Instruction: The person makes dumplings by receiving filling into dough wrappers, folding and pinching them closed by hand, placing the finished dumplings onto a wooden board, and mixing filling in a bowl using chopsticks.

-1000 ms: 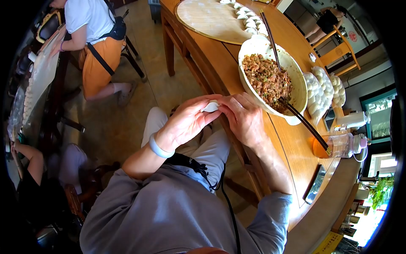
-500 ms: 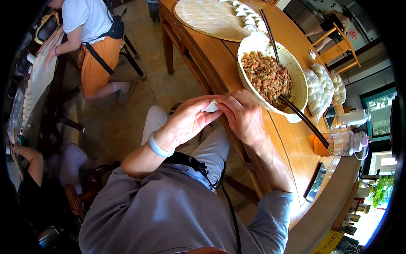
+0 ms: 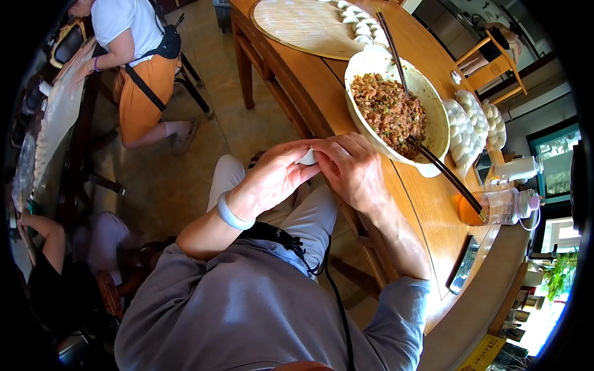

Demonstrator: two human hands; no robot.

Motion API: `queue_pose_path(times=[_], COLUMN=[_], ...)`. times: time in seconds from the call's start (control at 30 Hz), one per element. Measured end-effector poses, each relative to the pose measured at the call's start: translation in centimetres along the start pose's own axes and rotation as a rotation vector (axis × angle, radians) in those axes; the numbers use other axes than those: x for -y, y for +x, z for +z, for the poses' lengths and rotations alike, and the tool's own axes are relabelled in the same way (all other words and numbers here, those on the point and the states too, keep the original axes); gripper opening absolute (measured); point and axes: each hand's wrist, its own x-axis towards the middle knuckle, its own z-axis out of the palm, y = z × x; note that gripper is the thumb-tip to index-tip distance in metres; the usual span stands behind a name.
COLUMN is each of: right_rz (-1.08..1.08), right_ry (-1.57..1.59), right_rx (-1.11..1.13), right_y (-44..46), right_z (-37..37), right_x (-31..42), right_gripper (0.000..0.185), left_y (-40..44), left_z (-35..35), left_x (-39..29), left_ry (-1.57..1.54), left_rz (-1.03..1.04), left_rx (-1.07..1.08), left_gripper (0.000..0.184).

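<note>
Right hand [image 3: 357, 168] crept over small white dough piece [image 3: 307, 159], pinched between its fingertips and curled left hand [image 3: 275, 170]; probably sealing, next needs even pressure.

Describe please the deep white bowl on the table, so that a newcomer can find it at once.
On the brown wooden table, look between the round, pale, ribbed mat and the clear, bulging plastic bags. There stands the deep white bowl. Unlike its neighbours, it holds chopped reddish-brown filling, with dark, slim chopsticks sticking out of it.
</note>
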Motion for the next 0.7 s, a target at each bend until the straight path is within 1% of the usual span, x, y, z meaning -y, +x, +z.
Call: queue_pose_path(times=[0.17, 0.23, 0.33, 0.47, 0.53, 0.57, 0.63, 0.7], right_rz=[0.069, 0.068, 0.073, 0.058, 0.068, 0.072, 0.157, 0.221], right_ry=[0.106, 0.113, 0.11, 0.084, 0.099, 0.106, 0.204, 0.3], right_rx=[-0.012, 0.001, 0.016, 0.004, 0.031, 0.044, 0.034, 0.053], right_y=[-0.2, 0.1, 0.2, 0.2, 0.0, -0.1, 0.5, 0.8], right_z=[0.1, -0.3, -0.4, -0.2, -0.1, -0.1, -0.6, -0.8], right_x=[-0.3, -0.1, 0.0, 0.0, -0.2, -0.3, 0.2, 0.5], right_gripper=[0.017, 0.017, 0.015, 0.015, 0.019, 0.02, 0.024, 0.027], left_y=[0.1, 0.2, 0.2, 0.2, 0.2, 0.3, 0.6, 0.3], left_z=[0.2, 0.1, -0.3, -0.1, -0.1, -0.5, -1.0, 0.3], left_x=[0.0, 0.0, 0.1, 0.2, 0.2, 0.2, -0.1, -0.8], left_ry=[0.008, 0.009, -0.006, 0.018, 0.02, -0.028, -0.125, -0.077], left_rz=[-0.01, -0.016, -0.025, -0.029, -0.028, -0.034, -0.041, -0.023], left_rx=[-0.024, -0.041, -0.012, -0.022, -0.019, 0.031, 0.133, 0.092], left_gripper=[0.027, 0.027, 0.027, 0.031, 0.032, 0.034, 0.038, 0.038])
